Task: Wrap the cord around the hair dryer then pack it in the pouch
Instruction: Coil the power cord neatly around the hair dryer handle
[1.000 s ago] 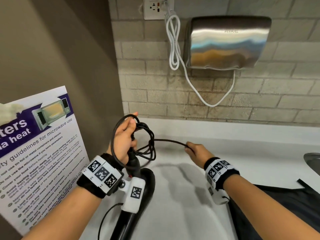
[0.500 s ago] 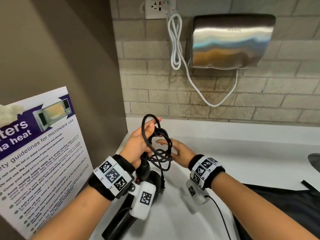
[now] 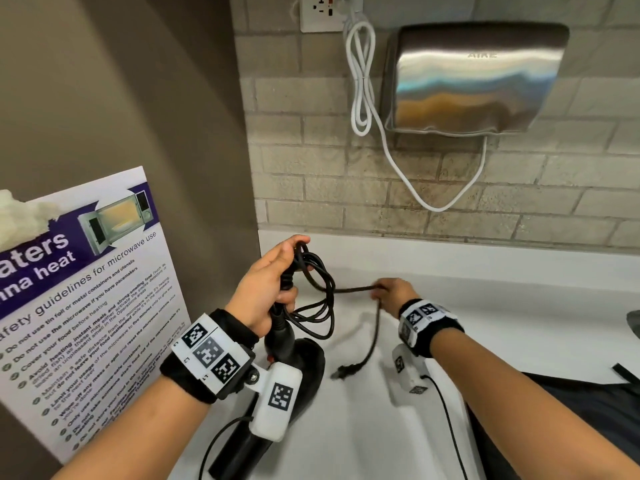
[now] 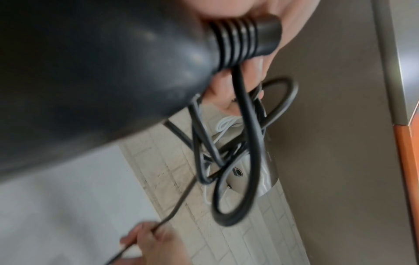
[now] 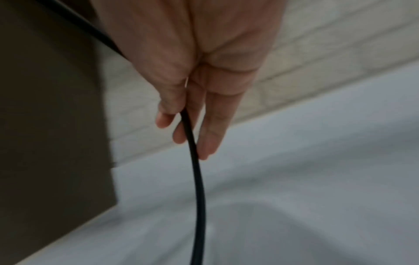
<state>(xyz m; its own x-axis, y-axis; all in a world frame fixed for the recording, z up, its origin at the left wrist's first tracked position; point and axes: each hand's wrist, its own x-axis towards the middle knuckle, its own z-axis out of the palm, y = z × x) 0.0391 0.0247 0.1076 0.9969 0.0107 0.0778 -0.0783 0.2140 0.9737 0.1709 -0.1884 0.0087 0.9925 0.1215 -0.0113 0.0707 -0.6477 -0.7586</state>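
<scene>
A black hair dryer (image 3: pixel 291 368) stands on the white counter (image 3: pixel 485 306) at the lower left, handle end up. My left hand (image 3: pixel 273 282) grips the handle's end together with several loops of the black cord (image 3: pixel 318 299); the left wrist view shows the ribbed cord collar (image 4: pixel 244 39) and loops (image 4: pixel 240 161) hanging below my fingers. My right hand (image 3: pixel 391 292) pinches the cord's free stretch to the right of the loops, thumb against fingers (image 5: pixel 181 114). The plug (image 3: pixel 346 370) dangles below it above the counter. A dark pouch (image 3: pixel 588 410) lies at the lower right, partly hidden by my right arm.
A brown wall panel with a microwave safety poster (image 3: pixel 79 299) closes the left side. On the brick wall hang a steel hand dryer (image 3: pixel 474 77) and its white cable (image 3: pixel 363 77), plugged into a socket (image 3: pixel 322 12). A sink edge (image 3: pixel 633 323) shows at far right.
My right hand has moved right, away from the loops, drawing the cord's free end out level. The plug now hangs below it. My left hand keeps its grip on handle and loops.
</scene>
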